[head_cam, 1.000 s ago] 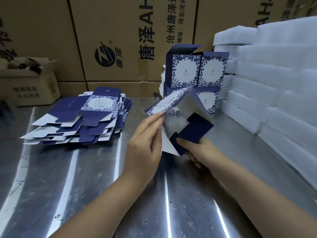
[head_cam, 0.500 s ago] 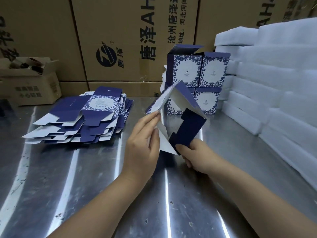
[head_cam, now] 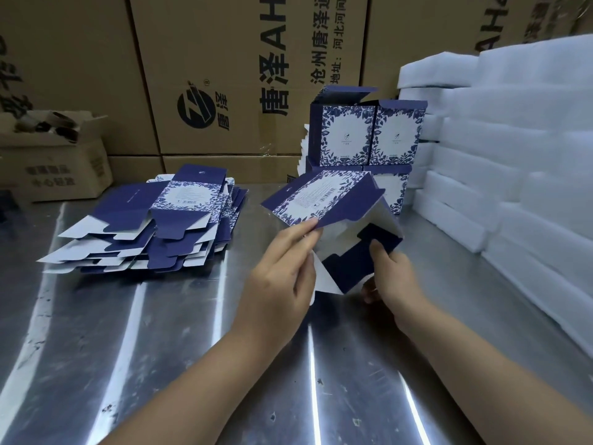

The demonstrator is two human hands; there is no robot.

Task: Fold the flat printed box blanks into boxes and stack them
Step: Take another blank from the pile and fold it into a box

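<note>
A half-opened blue and white box blank (head_cam: 324, 200) is held above the metal table (head_cam: 160, 348), its white inside facing me. My left hand (head_cam: 282, 277) pinches its left panel edge with long fingers. My right hand (head_cam: 391, 274) grips a dark blue bottom flap, thumb on its inner face. A pile of flat blanks (head_cam: 154, 226) lies to the left. Folded boxes (head_cam: 369, 136) stand stacked in two tiers behind the held blank, against the cartons.
Big brown cartons (head_cam: 224, 75) wall off the back. A small open carton (head_cam: 54, 155) sits at the far left. White foam blocks (head_cam: 513, 155) are stacked along the right side of the table.
The held blank has tipped over so its printed panel faces up and the tube has spread wider. My right thumb has moved up onto the blue flap.
</note>
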